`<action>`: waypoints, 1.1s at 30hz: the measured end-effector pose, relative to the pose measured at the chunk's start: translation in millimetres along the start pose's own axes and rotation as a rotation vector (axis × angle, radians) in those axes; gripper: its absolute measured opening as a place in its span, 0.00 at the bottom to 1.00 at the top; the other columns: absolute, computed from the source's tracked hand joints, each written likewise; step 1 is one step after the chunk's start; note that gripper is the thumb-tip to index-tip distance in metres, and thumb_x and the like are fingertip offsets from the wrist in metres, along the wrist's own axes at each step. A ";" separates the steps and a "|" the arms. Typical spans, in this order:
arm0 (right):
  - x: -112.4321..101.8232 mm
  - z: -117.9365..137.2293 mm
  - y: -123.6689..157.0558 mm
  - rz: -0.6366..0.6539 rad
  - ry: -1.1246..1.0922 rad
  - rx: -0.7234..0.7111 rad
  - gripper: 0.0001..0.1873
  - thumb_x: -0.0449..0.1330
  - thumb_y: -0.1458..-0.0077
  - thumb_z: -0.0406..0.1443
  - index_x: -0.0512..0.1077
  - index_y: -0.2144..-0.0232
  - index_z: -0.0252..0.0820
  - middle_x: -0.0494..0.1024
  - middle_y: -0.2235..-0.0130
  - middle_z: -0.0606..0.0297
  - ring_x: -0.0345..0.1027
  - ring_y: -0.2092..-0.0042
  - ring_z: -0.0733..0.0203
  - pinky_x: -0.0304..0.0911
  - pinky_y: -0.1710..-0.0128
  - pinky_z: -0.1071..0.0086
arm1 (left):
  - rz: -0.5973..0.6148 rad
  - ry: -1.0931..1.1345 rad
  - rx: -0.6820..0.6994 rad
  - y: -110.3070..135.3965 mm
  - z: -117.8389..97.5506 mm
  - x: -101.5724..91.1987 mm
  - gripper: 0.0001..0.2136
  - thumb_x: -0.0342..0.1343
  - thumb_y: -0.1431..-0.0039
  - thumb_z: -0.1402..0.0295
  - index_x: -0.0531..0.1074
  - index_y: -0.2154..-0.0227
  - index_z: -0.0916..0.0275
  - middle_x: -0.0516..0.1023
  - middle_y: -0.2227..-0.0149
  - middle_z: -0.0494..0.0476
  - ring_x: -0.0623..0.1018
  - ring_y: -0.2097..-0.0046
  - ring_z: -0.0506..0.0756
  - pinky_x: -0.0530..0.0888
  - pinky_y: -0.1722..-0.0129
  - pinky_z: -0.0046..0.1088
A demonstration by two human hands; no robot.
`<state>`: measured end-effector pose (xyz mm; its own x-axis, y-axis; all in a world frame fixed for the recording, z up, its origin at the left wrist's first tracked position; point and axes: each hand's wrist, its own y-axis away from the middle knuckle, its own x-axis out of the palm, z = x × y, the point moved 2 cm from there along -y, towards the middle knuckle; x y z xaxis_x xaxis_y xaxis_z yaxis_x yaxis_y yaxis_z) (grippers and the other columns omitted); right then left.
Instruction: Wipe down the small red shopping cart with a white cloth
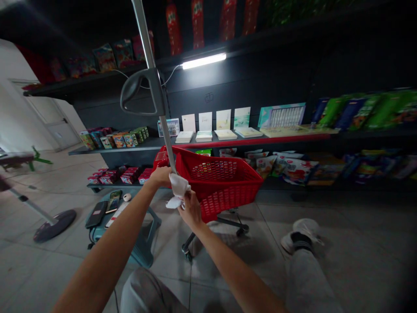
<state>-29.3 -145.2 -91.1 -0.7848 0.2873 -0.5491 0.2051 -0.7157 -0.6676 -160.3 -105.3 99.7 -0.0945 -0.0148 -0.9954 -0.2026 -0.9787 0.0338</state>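
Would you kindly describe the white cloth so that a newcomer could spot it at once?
Before the dark shelves stands a red cart. Follow the metal pole down in front of it to the cloth between the left hand and right hand. It stands out as white, limp and crumpled against the stiff red cart.

A red cart (224, 193) stands on the tiled floor (267, 256) just beyond the hands (161, 177) (192, 209); to their left, a stool (142, 251) bears a phone (114, 201) and black object (97, 214), while booklets (205, 122) line a shelf (276, 140) farther off.
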 end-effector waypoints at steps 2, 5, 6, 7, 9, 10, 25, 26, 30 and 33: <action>10.5 -14.7 14.1 0.105 0.055 -0.066 0.13 0.60 0.45 0.30 0.73 0.56 0.42 0.71 0.49 0.51 0.68 0.47 0.45 0.67 0.44 0.53 | -0.027 0.030 -0.017 3.2 -1.1 -2.1 0.24 0.56 0.45 0.41 0.83 0.57 0.50 0.85 0.58 0.56 0.82 0.52 0.60 0.74 0.53 0.29; 21.8 -43.8 46.9 0.239 0.084 -0.139 0.17 0.60 0.49 0.25 0.74 0.56 0.43 0.73 0.47 0.53 0.69 0.47 0.45 0.67 0.43 0.52 | -0.041 0.054 -0.020 6.9 -3.4 -4.2 0.26 0.54 0.45 0.36 0.83 0.57 0.48 0.85 0.58 0.54 0.82 0.53 0.59 0.74 0.53 0.27; 23.8 -53.8 58.6 0.266 0.096 -0.140 0.20 0.60 0.50 0.24 0.74 0.55 0.43 0.73 0.46 0.54 0.70 0.46 0.46 0.67 0.42 0.53 | -0.045 0.054 -0.021 7.3 -3.8 -4.5 0.27 0.53 0.46 0.36 0.83 0.57 0.48 0.85 0.58 0.54 0.82 0.53 0.59 0.74 0.54 0.27; 24.8 -63.2 69.2 0.290 0.114 -0.129 0.21 0.59 0.52 0.23 0.74 0.55 0.44 0.73 0.46 0.55 0.70 0.46 0.47 0.68 0.43 0.54 | -0.051 0.052 -0.024 7.4 -3.8 -4.7 0.27 0.53 0.46 0.35 0.83 0.57 0.48 0.85 0.58 0.54 0.82 0.53 0.59 0.74 0.54 0.27; 22.9 -77.8 83.4 0.314 0.145 -0.094 0.22 0.57 0.52 0.21 0.74 0.56 0.44 0.74 0.47 0.57 0.72 0.47 0.50 0.70 0.44 0.57 | -0.063 0.046 -0.027 6.6 -3.0 -4.4 0.28 0.53 0.46 0.35 0.83 0.58 0.48 0.85 0.58 0.55 0.82 0.53 0.60 0.74 0.54 0.28; 19.4 -81.9 85.3 0.306 0.145 -0.079 0.22 0.56 0.52 0.21 0.74 0.57 0.44 0.74 0.48 0.57 0.71 0.47 0.51 0.70 0.44 0.58 | -0.063 0.045 -0.022 5.8 -2.3 -4.1 0.28 0.53 0.46 0.35 0.84 0.58 0.48 0.85 0.59 0.55 0.82 0.53 0.60 0.74 0.54 0.29; -27.0 -86.5 22.1 0.136 0.122 -0.004 0.26 0.53 0.46 0.23 0.70 0.45 0.38 0.73 0.45 0.50 0.67 0.42 0.50 0.65 0.39 0.54 | -0.077 0.025 0.007 5.6 -0.3 -2.6 0.31 0.49 0.47 0.32 0.84 0.57 0.48 0.85 0.57 0.56 0.82 0.54 0.60 0.73 0.53 0.31; -18.8 -94.8 38.1 0.161 0.122 0.005 0.30 0.53 0.48 0.22 0.69 0.43 0.39 0.72 0.43 0.50 0.67 0.40 0.50 0.65 0.39 0.54 | -0.075 0.022 0.004 6.1 -0.4 -3.1 0.30 0.49 0.47 0.32 0.83 0.58 0.48 0.85 0.57 0.56 0.82 0.54 0.60 0.73 0.53 0.30; 4.1 -133.3 87.8 0.197 0.077 0.081 0.38 0.55 0.54 0.22 0.65 0.39 0.42 0.72 0.41 0.52 0.67 0.39 0.49 0.65 0.38 0.55 | -0.078 0.034 0.021 6.0 -0.2 -4.3 0.29 0.49 0.45 0.34 0.83 0.57 0.46 0.85 0.57 0.54 0.82 0.54 0.59 0.73 0.54 0.29; -1.7 -167.1 97.6 0.045 0.010 0.277 0.38 0.56 0.56 0.27 0.64 0.40 0.42 0.76 0.46 0.53 0.70 0.42 0.47 0.67 0.42 0.52 | -0.074 0.034 0.033 4.2 1.6 -3.8 0.29 0.49 0.45 0.34 0.83 0.57 0.45 0.85 0.57 0.54 0.82 0.55 0.59 0.73 0.55 0.29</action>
<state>89.8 -109.1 -239.3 -0.7723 0.2565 -0.5812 0.0708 -0.8744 -0.4800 -162.3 -109.0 103.8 -0.0453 0.0501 -0.9977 -0.2400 -0.9700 -0.0378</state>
